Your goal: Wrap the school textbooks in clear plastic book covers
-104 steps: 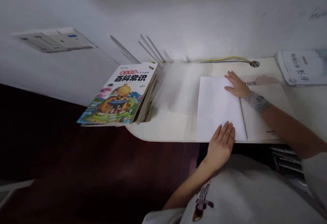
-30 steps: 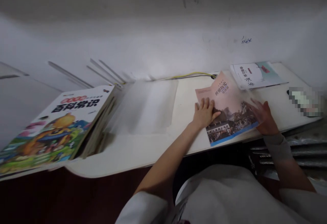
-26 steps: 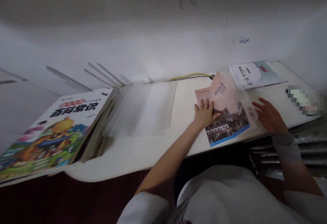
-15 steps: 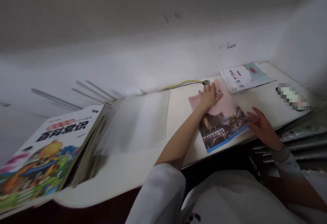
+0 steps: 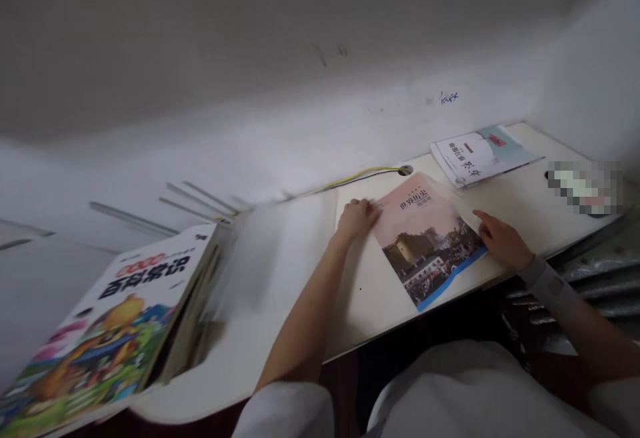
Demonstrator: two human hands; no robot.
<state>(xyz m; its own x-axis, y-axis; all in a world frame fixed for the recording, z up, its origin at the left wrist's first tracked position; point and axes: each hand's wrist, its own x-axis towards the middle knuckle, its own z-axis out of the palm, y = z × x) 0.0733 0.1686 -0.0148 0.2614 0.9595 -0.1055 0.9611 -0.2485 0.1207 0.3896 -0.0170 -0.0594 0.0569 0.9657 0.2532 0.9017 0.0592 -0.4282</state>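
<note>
A softcover book (image 5: 425, 238) with a pink upper cover, a picture of a building and crowd, and a blue bottom edge lies on the white desk (image 5: 380, 318). Along its left edge, near the top corner, my left hand (image 5: 357, 217) is closed with the fingertips pinching the edge. My right hand (image 5: 503, 241) is at the opposite edge, fingers curled in and index fingertip against the side. A thin see-through margin shows along the book's upper right side. To the left, clear plastic sheets (image 5: 280, 245) lie on the desk, blurred.
A stack topped by a large colourful picture book (image 5: 125, 318) stands at the left. Behind on the right lies a white and teal booklet (image 5: 480, 155). Farther right is a pixelated object (image 5: 583, 188). A yellow cable (image 5: 360, 175) runs along the wall to a round desk hole (image 5: 405, 170).
My left hand has moved off the cover to the book's left edge and closed there. My right hand has closed in on the right edge. The view has shifted slightly.
</note>
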